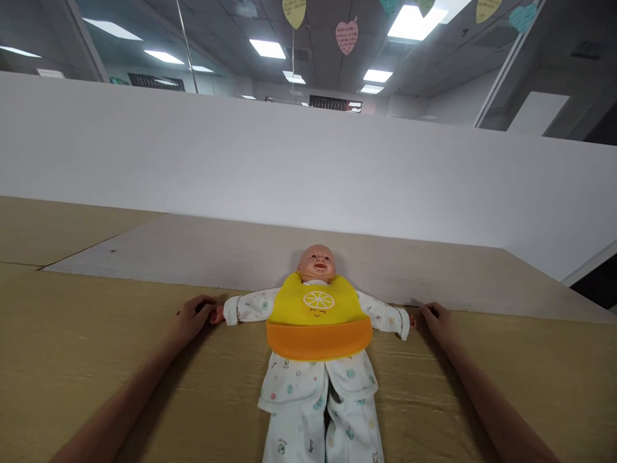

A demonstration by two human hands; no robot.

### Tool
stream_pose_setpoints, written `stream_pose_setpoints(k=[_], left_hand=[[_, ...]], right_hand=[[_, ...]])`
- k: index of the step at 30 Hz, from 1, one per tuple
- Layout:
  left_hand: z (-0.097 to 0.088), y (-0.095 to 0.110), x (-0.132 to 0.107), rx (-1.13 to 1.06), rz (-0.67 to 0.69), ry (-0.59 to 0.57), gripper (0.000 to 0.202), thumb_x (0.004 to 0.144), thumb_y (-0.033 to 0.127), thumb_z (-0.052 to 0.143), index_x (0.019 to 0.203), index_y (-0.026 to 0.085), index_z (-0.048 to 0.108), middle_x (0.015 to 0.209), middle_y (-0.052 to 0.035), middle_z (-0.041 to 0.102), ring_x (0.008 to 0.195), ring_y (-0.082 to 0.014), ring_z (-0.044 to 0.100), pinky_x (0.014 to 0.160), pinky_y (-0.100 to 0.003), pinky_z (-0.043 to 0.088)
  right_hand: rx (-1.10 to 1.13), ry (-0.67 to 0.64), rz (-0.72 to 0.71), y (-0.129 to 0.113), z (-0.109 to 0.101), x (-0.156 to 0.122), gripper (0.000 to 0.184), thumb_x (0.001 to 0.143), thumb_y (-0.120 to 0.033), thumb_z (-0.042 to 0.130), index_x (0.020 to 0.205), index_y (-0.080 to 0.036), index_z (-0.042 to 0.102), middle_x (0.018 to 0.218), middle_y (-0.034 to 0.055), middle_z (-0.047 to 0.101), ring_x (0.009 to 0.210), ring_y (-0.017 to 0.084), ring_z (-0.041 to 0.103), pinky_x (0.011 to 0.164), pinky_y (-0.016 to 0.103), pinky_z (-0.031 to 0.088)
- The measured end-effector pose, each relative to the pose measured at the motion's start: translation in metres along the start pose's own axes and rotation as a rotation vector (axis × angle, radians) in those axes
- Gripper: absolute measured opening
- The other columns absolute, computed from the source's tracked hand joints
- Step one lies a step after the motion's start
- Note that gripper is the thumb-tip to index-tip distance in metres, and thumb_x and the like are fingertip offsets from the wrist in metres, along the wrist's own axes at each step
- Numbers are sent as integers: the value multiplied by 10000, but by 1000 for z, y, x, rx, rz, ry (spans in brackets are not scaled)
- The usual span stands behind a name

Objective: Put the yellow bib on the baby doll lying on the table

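A baby doll [317,262] lies on its back on a tan wooden table [96,360], arms spread wide. It wears white patterned pyjamas [318,399] and a yellow and orange bib [318,318] with a lemon face. My left hand [193,316] rests at the doll's right hand, fingers curled around it. My right hand [439,323] lies beside the doll's left hand, fingers curled against the table, touching or nearly touching it.
A white partition wall [289,167] stands behind the table. A paler board [193,251] lies at the table's far side under the doll's head. Paper hearts [346,36] hang from the ceiling.
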State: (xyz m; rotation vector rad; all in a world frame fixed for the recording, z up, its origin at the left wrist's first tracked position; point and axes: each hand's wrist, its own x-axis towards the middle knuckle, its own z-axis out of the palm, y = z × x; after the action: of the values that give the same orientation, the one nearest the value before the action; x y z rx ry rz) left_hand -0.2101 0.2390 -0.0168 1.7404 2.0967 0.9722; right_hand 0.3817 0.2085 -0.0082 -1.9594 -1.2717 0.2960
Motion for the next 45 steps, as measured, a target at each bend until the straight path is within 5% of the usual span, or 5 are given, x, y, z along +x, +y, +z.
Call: stream_pose_setpoints(k=[13,23,45], left_hand=[[-7,10,-10,17,48,26,403,819,514,393,837,190,632,757,-36,693,744,-216,640,642,-284,463],[7,-8,-2,170,190,25,355,786,414,365,860,203,641,931,-84,719,861,-242,657,773,-330,492],[9,-19,1,222,125,-108,378,851,391,320,938,217,644,955,-64,713,872,-241,651,796,-334,469]], right_hand=[[-103,0,-262,3,11,-8,507,767,-674,387,629,-201,505,627,82,618,634,202,546,643,310,383],[-226,52,-414,20,22,2,492,807,-632,313,648,-207,501,688,110,625,684,219,545,669,335,393],[-218,-81,-305,9,16,-5,357,770,-511,347,680,-202,502,744,91,622,698,201,560,681,314,408]])
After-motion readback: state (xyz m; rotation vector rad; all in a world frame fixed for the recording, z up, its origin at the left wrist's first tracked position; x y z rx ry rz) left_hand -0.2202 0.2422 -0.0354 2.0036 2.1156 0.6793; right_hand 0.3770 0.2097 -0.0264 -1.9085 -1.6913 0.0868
